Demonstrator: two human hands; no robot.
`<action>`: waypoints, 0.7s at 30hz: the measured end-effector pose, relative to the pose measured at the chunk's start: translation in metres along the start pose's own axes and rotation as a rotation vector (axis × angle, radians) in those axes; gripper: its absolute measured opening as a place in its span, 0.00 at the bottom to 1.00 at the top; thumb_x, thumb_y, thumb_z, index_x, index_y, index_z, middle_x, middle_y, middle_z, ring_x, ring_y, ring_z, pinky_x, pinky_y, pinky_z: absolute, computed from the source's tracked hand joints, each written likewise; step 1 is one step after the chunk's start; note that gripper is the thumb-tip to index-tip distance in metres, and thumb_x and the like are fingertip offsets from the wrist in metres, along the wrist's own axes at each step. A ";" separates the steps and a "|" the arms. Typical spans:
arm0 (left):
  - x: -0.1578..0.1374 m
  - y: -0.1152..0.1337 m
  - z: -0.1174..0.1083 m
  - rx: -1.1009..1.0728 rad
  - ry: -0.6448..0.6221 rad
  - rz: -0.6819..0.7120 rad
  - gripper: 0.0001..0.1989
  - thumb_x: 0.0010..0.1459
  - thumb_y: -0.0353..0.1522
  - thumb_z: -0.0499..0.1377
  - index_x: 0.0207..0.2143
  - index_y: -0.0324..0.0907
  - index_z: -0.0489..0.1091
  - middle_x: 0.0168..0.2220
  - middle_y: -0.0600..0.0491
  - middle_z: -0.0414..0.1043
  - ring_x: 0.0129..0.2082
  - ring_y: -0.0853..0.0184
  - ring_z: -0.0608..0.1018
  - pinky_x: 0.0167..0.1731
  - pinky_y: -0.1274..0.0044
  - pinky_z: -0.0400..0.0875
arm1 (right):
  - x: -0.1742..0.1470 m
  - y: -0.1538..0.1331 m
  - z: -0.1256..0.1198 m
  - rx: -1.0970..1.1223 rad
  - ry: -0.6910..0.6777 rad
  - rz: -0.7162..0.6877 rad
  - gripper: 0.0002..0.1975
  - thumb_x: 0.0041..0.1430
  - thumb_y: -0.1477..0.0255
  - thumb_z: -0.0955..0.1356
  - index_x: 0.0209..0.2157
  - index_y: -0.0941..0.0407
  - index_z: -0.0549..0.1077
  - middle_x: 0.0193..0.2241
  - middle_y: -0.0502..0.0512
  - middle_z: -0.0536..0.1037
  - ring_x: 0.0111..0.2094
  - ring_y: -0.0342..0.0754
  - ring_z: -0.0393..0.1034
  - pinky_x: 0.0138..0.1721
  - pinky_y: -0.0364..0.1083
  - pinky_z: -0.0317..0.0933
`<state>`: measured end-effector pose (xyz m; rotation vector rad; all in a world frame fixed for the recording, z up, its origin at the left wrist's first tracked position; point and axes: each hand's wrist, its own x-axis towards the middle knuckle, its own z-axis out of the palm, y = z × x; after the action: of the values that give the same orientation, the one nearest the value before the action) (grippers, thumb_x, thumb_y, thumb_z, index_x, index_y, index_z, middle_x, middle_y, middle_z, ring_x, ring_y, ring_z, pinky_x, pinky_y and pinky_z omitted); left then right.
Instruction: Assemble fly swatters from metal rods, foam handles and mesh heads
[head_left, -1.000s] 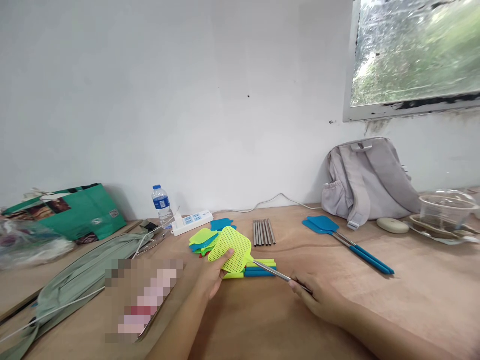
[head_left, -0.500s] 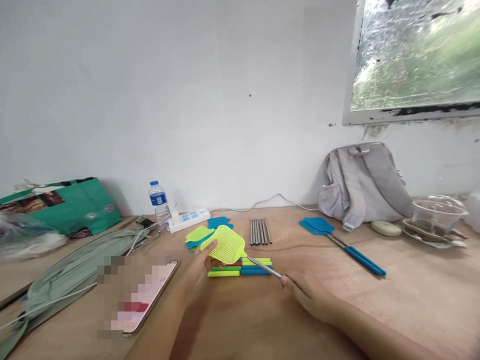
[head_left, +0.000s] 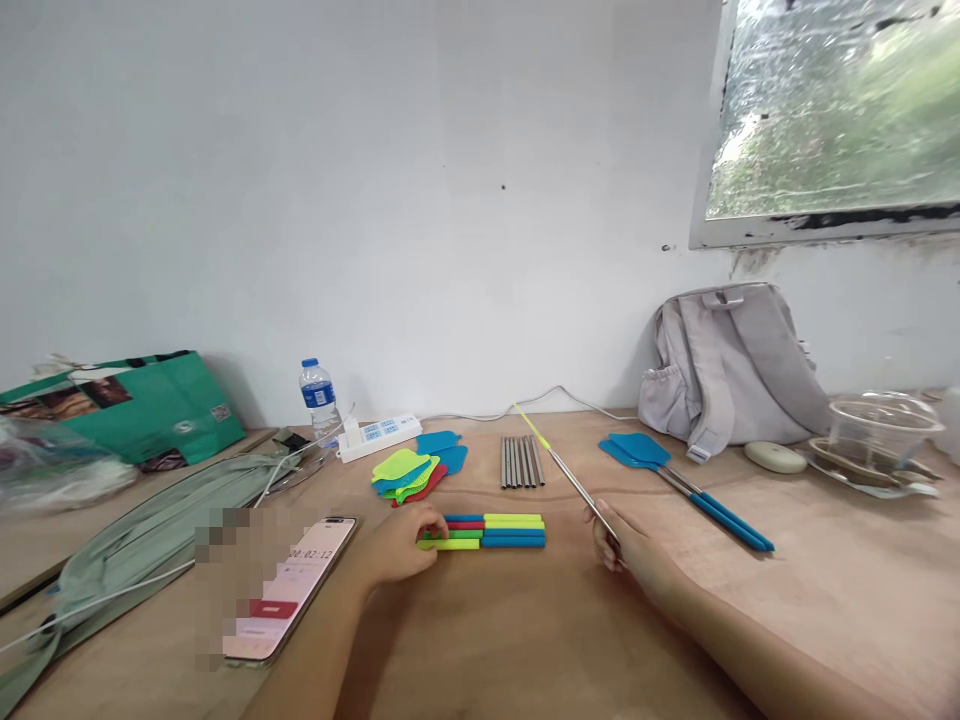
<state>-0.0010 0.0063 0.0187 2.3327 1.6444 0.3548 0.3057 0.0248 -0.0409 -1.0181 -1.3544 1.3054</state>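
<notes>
A silver-rodded, lime-yellow plastic swatter (head_left: 568,473), seen edge-on right of centre, is gripped by the right hand (head_left: 624,540). Below centre, cylindrical blue, red, green and yellow tubes (head_left: 514,533) are met by the left hand's (head_left: 407,541) curled fingers; whether one is pinched cannot be told. Neighbouring tubes could be rolled loose by a careless drag.

The left hand (head_left: 405,545) hides some coloured handles' (head_left: 465,525) ends; pixelation covers part of the phone (head_left: 298,580).
</notes>
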 end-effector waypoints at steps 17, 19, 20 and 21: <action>0.003 0.000 0.005 -0.050 -0.072 0.057 0.10 0.45 0.39 0.57 0.29 0.43 0.72 0.24 0.55 0.66 0.25 0.67 0.67 0.23 0.80 0.55 | -0.002 -0.006 0.002 0.373 -0.019 0.021 0.13 0.41 0.64 0.72 0.28 0.55 0.69 0.26 0.50 0.69 0.27 0.43 0.61 0.27 0.43 0.55; 0.003 -0.001 0.007 -0.090 -0.097 0.028 0.11 0.44 0.39 0.57 0.29 0.43 0.71 0.21 0.57 0.63 0.22 0.69 0.66 0.21 0.80 0.53 | 0.000 -0.003 0.001 0.374 -0.006 0.005 0.11 0.40 0.67 0.72 0.27 0.55 0.70 0.24 0.48 0.67 0.25 0.42 0.60 0.25 0.42 0.54; 0.003 -0.002 0.007 -0.105 -0.111 0.019 0.11 0.44 0.39 0.58 0.28 0.43 0.71 0.21 0.58 0.62 0.21 0.69 0.65 0.21 0.80 0.53 | 0.000 -0.003 0.000 0.376 -0.009 -0.004 0.10 0.40 0.68 0.72 0.26 0.55 0.70 0.22 0.47 0.66 0.24 0.42 0.59 0.25 0.42 0.53; 0.003 -0.001 0.007 -0.119 -0.126 0.016 0.11 0.44 0.39 0.58 0.28 0.42 0.71 0.20 0.58 0.62 0.21 0.70 0.65 0.20 0.80 0.52 | 0.000 -0.003 -0.001 0.376 -0.020 -0.012 0.09 0.39 0.70 0.72 0.24 0.55 0.70 0.21 0.46 0.66 0.23 0.41 0.58 0.25 0.42 0.53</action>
<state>0.0011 0.0088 0.0121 2.2338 1.5059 0.2941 0.3070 0.0248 -0.0380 -0.7382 -1.0729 1.4944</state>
